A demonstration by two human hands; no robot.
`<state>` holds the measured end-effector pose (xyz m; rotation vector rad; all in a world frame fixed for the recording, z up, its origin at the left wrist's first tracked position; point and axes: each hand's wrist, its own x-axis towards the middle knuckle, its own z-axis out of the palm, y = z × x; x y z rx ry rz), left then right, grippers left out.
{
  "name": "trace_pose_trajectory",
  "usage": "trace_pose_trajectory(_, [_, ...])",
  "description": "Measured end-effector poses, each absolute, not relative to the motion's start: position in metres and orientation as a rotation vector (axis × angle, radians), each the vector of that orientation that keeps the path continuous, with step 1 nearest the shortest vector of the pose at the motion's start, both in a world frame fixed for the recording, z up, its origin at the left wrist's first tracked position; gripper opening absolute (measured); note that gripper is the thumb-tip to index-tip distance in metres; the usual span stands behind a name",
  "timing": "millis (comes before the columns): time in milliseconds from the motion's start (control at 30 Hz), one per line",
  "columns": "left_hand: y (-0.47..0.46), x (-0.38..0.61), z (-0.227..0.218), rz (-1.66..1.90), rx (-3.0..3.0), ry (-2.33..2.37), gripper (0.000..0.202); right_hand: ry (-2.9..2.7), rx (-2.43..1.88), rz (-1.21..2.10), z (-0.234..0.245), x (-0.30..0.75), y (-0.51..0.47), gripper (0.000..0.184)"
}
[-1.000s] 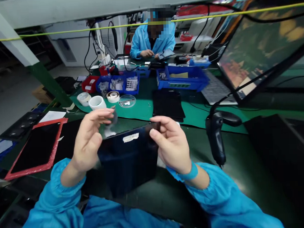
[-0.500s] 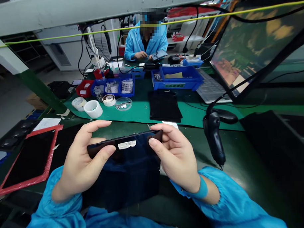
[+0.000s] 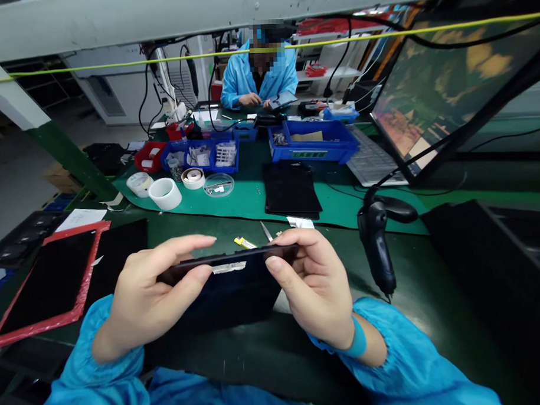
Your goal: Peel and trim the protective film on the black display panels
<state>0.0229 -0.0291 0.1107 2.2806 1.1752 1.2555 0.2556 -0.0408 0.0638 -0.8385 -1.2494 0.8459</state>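
Between my hands is a dark, glossy tablet [image 3: 238, 298], tilted so that its far long edge is raised and seen almost edge-on. A crumpled whitish strip [image 3: 229, 268] sticks to its face near that edge. My left hand [image 3: 153, 295] grips the left end, thumb on the face and index finger stretched above the edge; its other fingers are mostly hidden. At the right end, my right hand [image 3: 319, 283] pinches the tablet between thumb and curled fingers. Just beyond the edge lie a yellow-ended item [image 3: 245, 243] and a pointed metal tool tip [image 3: 265, 231], both partly hidden.
A black handheld scanner [image 3: 380, 240] hangs at right. Rolls of tape [image 3: 164, 194], blue bins [image 3: 312, 145] and black sheets [image 3: 291, 190] stand on the green mat. A red-edged panel [image 3: 51, 281] lies at left. Across the bench a co-worker [image 3: 259, 79] handles a device.
The tablet has tipped so its face shows less and its edge sits lower. The yellow-ended item and more of the metal tip have come into view behind it. Both hands keep their hold.
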Motion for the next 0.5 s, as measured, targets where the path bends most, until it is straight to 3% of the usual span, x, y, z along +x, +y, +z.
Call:
trace_pose_trajectory(200, [-0.0261, 0.0291, 0.1082, 1.24, 2.438, 0.993, 0.01, -1.354, -0.784, 0.955, 0.0637, 0.2577, -0.0437, 0.021])
trace_pose_trajectory(367, [-0.0263, 0.0313, 0.1072, 1.249, 2.43, 0.966, 0.01, -1.344, -0.843, 0.904, 0.0649, 0.2581, -0.0433, 0.008])
trace_pose_trajectory(500, [-0.028, 0.0311, 0.1061, 1.234, 2.414, 0.976, 0.013, -1.341, -0.899, 0.875, 0.0653, 0.2583, -0.0423, 0.009])
